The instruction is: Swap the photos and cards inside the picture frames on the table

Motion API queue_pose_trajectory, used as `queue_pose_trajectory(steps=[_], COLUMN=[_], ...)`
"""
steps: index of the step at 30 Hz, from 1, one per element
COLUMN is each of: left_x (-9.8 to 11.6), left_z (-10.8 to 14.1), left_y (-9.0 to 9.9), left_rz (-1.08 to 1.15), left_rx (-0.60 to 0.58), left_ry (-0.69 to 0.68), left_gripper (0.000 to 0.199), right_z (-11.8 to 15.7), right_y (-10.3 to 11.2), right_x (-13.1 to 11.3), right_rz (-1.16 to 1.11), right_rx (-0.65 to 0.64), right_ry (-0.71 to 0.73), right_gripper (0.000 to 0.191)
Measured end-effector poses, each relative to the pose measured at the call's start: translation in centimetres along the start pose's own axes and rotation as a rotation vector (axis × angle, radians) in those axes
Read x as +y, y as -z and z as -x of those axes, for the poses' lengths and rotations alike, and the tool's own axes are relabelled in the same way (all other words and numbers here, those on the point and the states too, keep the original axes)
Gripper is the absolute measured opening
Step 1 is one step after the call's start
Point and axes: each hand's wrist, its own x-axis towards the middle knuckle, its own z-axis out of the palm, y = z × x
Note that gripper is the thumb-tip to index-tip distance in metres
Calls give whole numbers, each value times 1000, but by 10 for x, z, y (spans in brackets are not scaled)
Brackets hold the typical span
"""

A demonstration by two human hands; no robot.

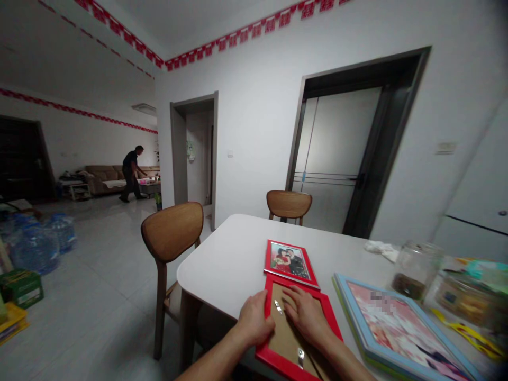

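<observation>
A red picture frame (332, 313) lies back side up at the near edge of the table, showing its brown backing board (283, 334) with metal hangers on it. My left hand (256, 320) is closed around the frame's left edge, thumb on the rim. My right hand (308, 313) rests on the backing board with its fingers apart and slightly bent, gripping nothing. Just beyond, a second red frame (291, 262) lies face up with a photo of a couple in it. Larger frames, the top one light blue (400, 328), are stacked to the right.
On the white table (226, 259) at right stand a glass jar (416, 270), a food container (462, 299), crumpled tissue (381, 248) and a yellow packet (470, 333). Wooden chairs (172, 233) flank the table. Water bottles (35, 243) stand left; a person (133, 172) bends near the sofa.
</observation>
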Motion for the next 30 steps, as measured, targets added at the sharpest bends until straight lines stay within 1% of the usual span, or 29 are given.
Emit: queue_pose_trajectory(steps=[1,4,5,6,8,10,15,16,18,20,21,24,26,30], left_x=[0,0,0,0,0,0,0,-1,-2,-2,-2,-3,-3,-6], left_z=[0,0,0,0,0,0,-1,-1,-3,-5,-6,-9,-9,-10], left_y=[0,1,0,0,-1,-1,-1,-1,-1,-1,-1,-1,0,0], left_rz=[2,12,15,18,18,14,-2,-1,6,20,29,62,86,143], left_rx=[-2,-6,-4,-1,6,11,17,17,15,8,2,-12,-14,-2], left_ry=[1,2,2,2,1,-1,-9,-11,-18,-27,-31,-44,-51,-72], left_gripper=[51,49,48,48,47,47,50,51,52,53,53,52,52,41], right_z=[8,36,44,51,58,59,52,52,54,56,56,54,50,46], right_y=[5,23,28,32,36,34,21,20,19,21,22,23,23,26], right_x=[-1,-3,-4,-4,-5,-6,-2,-1,3,6,6,4,2,0], right_rz=[-56,-221,-247,-259,-260,-261,-269,-271,-243,-164,-123,-77,-96,-127], right_rx=[-41,-245,-299,-330,-342,-331,-246,-225,-163,-112,-102,-75,-45,-29], right_ry=[43,205,236,249,247,241,220,191,90,-11,-35,-52,-79,-119], right_gripper=[35,26,23,22,21,19,16,18,29,39,40,37,41,45])
